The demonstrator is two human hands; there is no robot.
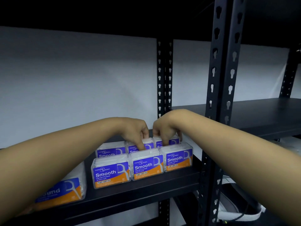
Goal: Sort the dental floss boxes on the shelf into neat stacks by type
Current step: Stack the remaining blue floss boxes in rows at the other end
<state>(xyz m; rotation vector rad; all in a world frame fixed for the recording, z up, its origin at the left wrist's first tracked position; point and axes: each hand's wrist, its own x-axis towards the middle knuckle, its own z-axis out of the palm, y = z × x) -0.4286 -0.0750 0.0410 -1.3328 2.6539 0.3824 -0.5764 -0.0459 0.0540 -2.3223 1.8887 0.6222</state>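
Several clear dental floss boxes with blue and orange "Smooth" labels stand in two rows on the black shelf point(143, 191). The front row holds a left box point(110, 173), a middle box point(147, 166) and a right box point(179, 158). Behind them, my left hand point(135, 129) grips the back middle box point(146, 143), thumb down its front. My right hand point(164, 128) grips the back right box point(172, 141), fingers curled over its top. A larger box point(65, 191) labelled "Round" lies at the far left, partly hidden by my left forearm.
A black slotted upright point(216, 101) stands just right of the boxes, and a second post point(164, 75) rises behind them. Another black shelf point(254, 111) extends to the right. White items and a cable point(236, 212) lie below on the right.
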